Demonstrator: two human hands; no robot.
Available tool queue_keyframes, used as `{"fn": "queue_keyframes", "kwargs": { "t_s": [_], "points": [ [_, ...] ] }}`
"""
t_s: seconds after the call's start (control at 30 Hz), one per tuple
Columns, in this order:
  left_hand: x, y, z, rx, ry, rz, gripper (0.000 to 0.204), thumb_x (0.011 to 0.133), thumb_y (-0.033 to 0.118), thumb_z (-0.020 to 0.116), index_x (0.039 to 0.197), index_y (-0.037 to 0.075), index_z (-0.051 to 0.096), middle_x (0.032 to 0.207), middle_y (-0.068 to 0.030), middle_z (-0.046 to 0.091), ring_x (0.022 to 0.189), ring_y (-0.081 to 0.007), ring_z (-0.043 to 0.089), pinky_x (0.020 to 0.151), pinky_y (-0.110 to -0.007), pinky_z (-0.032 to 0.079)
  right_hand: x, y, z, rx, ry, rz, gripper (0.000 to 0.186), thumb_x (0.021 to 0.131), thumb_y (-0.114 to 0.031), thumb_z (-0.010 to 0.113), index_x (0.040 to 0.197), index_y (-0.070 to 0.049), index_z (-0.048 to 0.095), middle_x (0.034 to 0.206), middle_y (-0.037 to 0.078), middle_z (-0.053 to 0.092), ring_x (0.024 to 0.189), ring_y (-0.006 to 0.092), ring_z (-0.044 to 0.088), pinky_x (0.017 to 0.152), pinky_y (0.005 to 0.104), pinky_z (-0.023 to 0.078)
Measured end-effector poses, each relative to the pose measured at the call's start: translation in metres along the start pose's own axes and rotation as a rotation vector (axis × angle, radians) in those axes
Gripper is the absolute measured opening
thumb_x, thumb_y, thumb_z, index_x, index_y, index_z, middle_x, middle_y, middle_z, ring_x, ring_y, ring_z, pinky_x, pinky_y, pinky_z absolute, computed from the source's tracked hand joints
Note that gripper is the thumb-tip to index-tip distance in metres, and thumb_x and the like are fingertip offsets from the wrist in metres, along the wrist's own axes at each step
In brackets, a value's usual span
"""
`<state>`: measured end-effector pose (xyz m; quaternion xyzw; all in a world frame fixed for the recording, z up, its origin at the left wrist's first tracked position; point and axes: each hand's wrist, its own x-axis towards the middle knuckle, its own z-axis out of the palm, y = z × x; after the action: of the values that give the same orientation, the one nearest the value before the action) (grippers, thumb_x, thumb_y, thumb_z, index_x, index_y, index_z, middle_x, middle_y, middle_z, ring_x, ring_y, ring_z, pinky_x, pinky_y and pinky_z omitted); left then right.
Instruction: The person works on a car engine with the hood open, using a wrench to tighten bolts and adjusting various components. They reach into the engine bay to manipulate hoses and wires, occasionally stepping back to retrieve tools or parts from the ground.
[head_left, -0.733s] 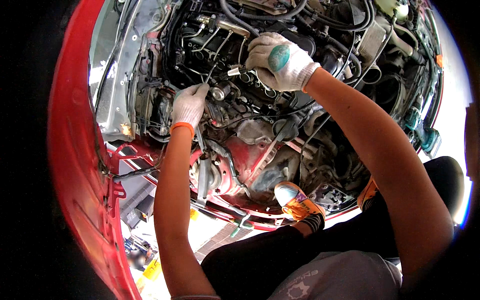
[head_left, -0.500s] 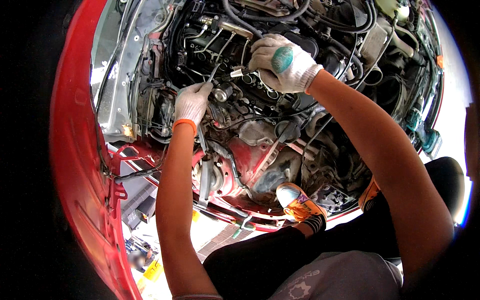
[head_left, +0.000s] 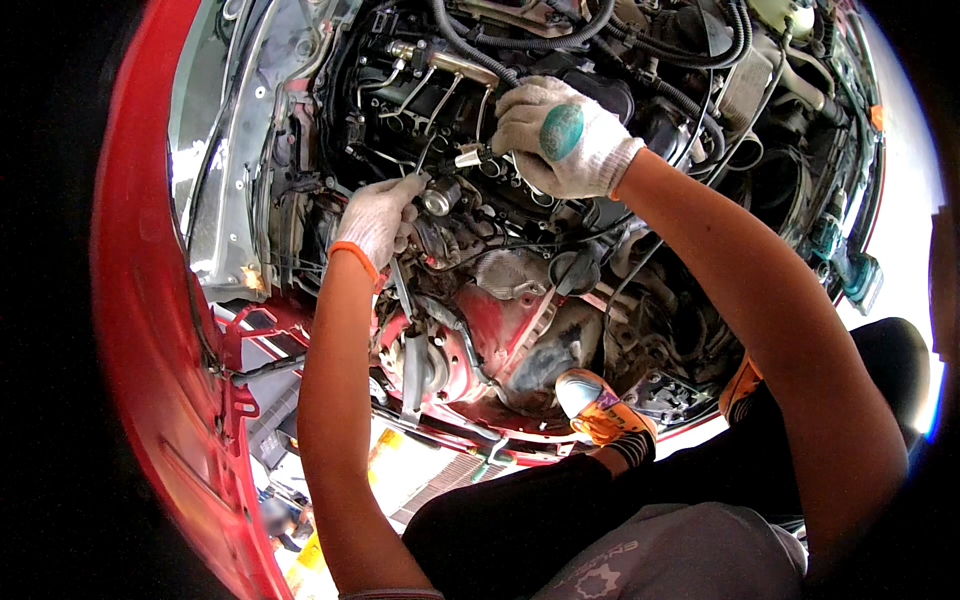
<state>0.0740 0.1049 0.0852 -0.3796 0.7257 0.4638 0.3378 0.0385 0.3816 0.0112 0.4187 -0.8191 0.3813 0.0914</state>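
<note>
My left hand (head_left: 375, 222), in a white knit glove with an orange cuff, pinches a slim grey metal tool (head_left: 424, 158) between thumb and fingers. The tool's far end points up among the metal fuel lines, and its exact kind is unclear. Beside those fingertips sits a round silver metal cylinder (head_left: 440, 196). My right hand (head_left: 565, 140), gloved with a green patch on its back, curls over the engine (head_left: 520, 190). From its fingers sticks a short dark piece with a bright pale tip (head_left: 468, 158); the rest of that piece is hidden.
A silver fuel rail (head_left: 458, 64) with thin pipes lies beyond my hands. Black corrugated hoses (head_left: 560, 38) and cables cross the bay. My orange shoe (head_left: 600, 410) rests inside the front of the bay. The red fender (head_left: 160, 380) curves along the left.
My left hand has shifted slightly left and down with its tool, which now shows less beyond the fingers. My right hand stays in nearly the same place, its pale-tipped piece slightly lower.
</note>
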Motion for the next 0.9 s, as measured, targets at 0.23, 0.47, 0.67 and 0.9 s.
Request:
{"fn": "queue_keyframes", "kwargs": {
  "t_s": [0.23,0.47,0.67,0.9],
  "points": [
    [0.051,0.012,-0.055,1.217,0.452,0.790,0.031,0.094,0.034,0.071,0.120,0.016,0.076,0.112,-0.0112,0.077,0.098,-0.0273,0.072,0.087,-0.040,0.054,0.000,-0.001,0.001,0.008,-0.004,0.010,0.019,0.080,-0.010,0.066,0.098,-0.011,0.074,0.103,0.006,0.072,0.116,0.0275,0.063,0.109,0.0483,0.047],
    [0.042,0.096,-0.020,1.966,0.616,1.467,0.014,0.088,0.018,0.061,0.096,0.020,0.072,0.089,-0.0026,0.065,0.094,-0.0214,0.061,0.090,-0.040,0.045,0.001,0.002,0.000,-0.048,0.006,-0.006,0.018,0.078,-0.017,0.071,0.096,-0.012,0.074,0.103,0.006,0.072,0.116,0.0271,0.064,0.105,0.0445,0.049],
    [0.027,0.051,-0.058,1.652,0.664,1.079,0.018,0.092,0.034,0.068,0.095,0.018,0.075,0.080,-0.0099,0.067,0.083,-0.0293,0.066,0.081,-0.046,0.051,0.002,0.002,0.001,-0.044,-0.021,-0.002,0.018,0.079,-0.017,0.071,0.096,-0.011,0.075,0.104,0.006,0.072,0.116,0.0268,0.064,0.106,0.0445,0.049],
    [0.005,-0.015,-0.016,0.720,0.358,0.362,0.051,0.095,0.050,0.062,0.122,0.008,0.075,0.110,-0.0199,0.075,0.103,-0.0368,0.071,0.092,-0.039,0.051,0.002,-0.001,0.000,-0.039,-0.023,0.004,0.017,0.082,-0.017,0.070,0.097,-0.012,0.077,0.103,0.004,0.073,0.117,0.0263,0.063,0.108,0.0440,0.048]
  ]
}}
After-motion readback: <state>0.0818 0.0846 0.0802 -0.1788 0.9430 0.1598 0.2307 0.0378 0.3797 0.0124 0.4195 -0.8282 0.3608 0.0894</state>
